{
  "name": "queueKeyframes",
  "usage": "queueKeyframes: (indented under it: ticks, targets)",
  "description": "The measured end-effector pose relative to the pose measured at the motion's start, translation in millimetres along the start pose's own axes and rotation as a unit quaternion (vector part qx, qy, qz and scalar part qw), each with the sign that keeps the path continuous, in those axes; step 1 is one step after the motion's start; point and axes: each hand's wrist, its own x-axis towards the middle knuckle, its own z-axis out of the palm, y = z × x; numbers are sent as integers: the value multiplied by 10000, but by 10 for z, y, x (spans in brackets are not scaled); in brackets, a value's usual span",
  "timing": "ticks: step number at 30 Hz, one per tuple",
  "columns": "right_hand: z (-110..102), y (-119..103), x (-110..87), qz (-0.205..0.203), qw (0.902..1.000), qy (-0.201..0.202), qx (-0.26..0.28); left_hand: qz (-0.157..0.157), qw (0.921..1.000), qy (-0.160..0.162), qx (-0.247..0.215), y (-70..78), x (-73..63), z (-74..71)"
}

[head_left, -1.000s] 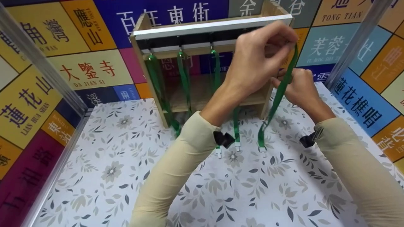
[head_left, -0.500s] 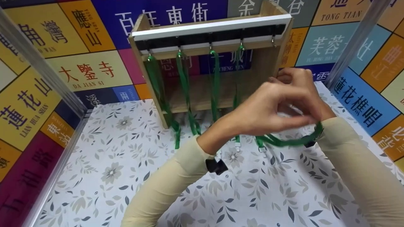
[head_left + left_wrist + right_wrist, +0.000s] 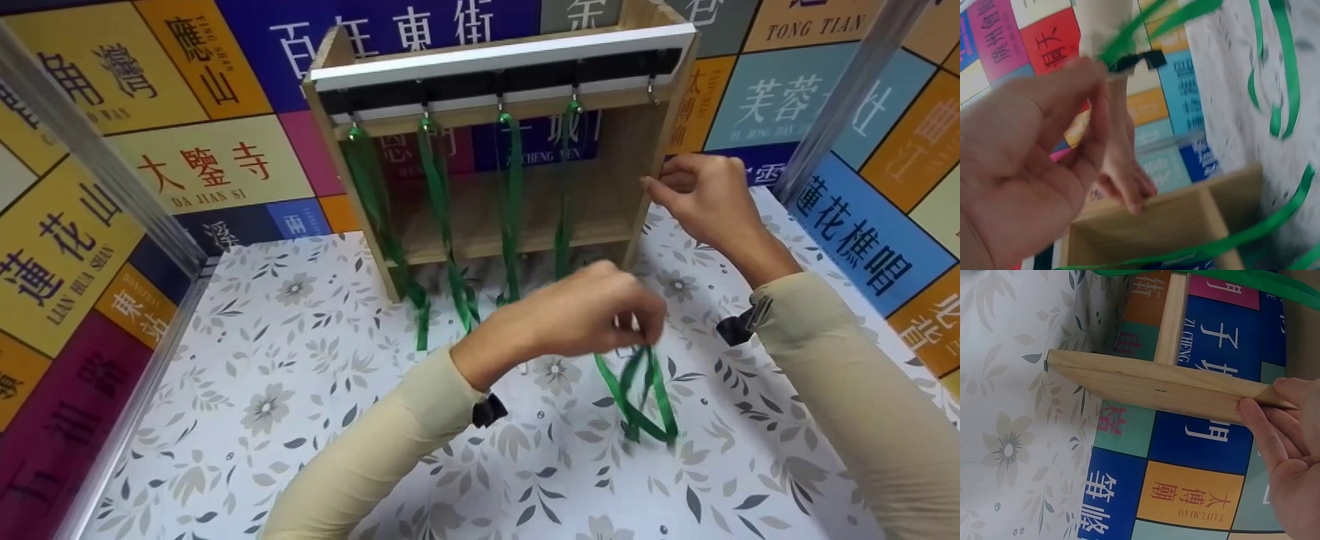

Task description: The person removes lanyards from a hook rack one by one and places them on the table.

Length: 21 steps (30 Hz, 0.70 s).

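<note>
My left hand [image 3: 592, 311] pinches a green lanyard [image 3: 663, 401] between thumb and fingers, low in front of the rack. Its strap droops in loops over the table; its lower end is blurred. In the left wrist view the strap [image 3: 1193, 11] runs off from the fingertips. My right hand [image 3: 709, 195] grips the right side panel of a wooden rack [image 3: 634, 187]. In the right wrist view the thumb is at the panel's edge, with the fingers [image 3: 1269, 436] against its outer face. Several green lanyards [image 3: 512, 180] hang from the rack's hooks. Nothing hangs on the rightmost hook [image 3: 652, 91].
The rack stands at the back of a table with a leaf-patterned cover [image 3: 262, 450]. The hanging lanyards' lower ends lie on this cover. Colourful panels with Chinese characters [image 3: 214, 169] stand at the back and sides, with clear corner posts [image 3: 855, 97].
My left hand has come down from the rightmost hook, swung past the right forearm, then moved left and toward me with the lanyard. The right hand has stayed at the rack's side.
</note>
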Motion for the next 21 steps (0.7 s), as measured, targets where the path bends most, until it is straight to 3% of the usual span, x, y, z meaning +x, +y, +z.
queueKeyframes:
  ticks: [2,5,9,14,17,21]
  targets:
    - [-2,-5,0,50,10000,-20,-21,-472,9971,288,532,-34,24,-26]
    - [0,-8,2,30,10000,15,-45,-1177,9857,657,1007,-75,95,-39]
    - [2,-8,-1,-96,9999,118,-39,-1636,9728,1059,1251,-118,240,-68]
    - [-2,-10,3,-200,9996,174,-10,-1642,9727,1378,890,-77,423,-165]
    - [-19,-15,0,-66,9999,81,28,-1336,9737,1663,801,-9,484,-235]
    - [-32,-13,4,-71,9999,16,76,-901,9725,1882,1030,93,494,-327]
